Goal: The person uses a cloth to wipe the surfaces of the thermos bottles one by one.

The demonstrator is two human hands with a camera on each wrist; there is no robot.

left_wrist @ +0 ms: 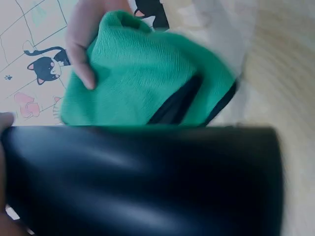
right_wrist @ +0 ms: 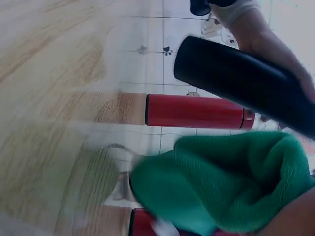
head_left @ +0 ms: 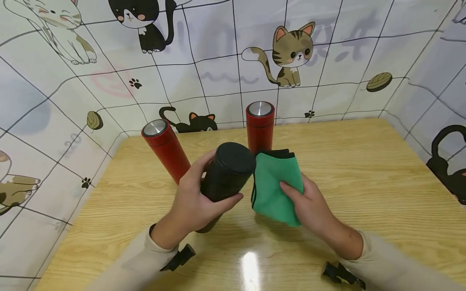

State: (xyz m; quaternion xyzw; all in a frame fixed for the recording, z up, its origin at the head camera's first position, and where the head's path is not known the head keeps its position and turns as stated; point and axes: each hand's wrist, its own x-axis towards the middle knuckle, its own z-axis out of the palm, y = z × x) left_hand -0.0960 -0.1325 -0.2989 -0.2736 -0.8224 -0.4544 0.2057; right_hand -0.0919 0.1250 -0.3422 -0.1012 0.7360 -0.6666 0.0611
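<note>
My left hand (head_left: pixel 191 196) grips a black thermos bottle (head_left: pixel 228 171) around its upper body, its top tilted toward the right. In the right wrist view the black bottle's base is lifted off the tabletop. A green cloth (head_left: pixel 275 188) with black edging, folded over, is held in my right hand (head_left: pixel 313 206), thumb on its near face. The cloth is just right of the bottle; in the left wrist view the cloth (left_wrist: pixel 142 73) shows right behind the bottle's side. The right fingers are partly hidden behind the cloth.
Two red thermos bottles with silver lids stand on the wooden table (head_left: pixel 364 182): the left red bottle (head_left: pixel 165 149) behind my left hand, the other red bottle (head_left: pixel 260 127) behind the cloth. A cat-patterned wall covering (head_left: pixel 218 76) borders the table at the back and sides.
</note>
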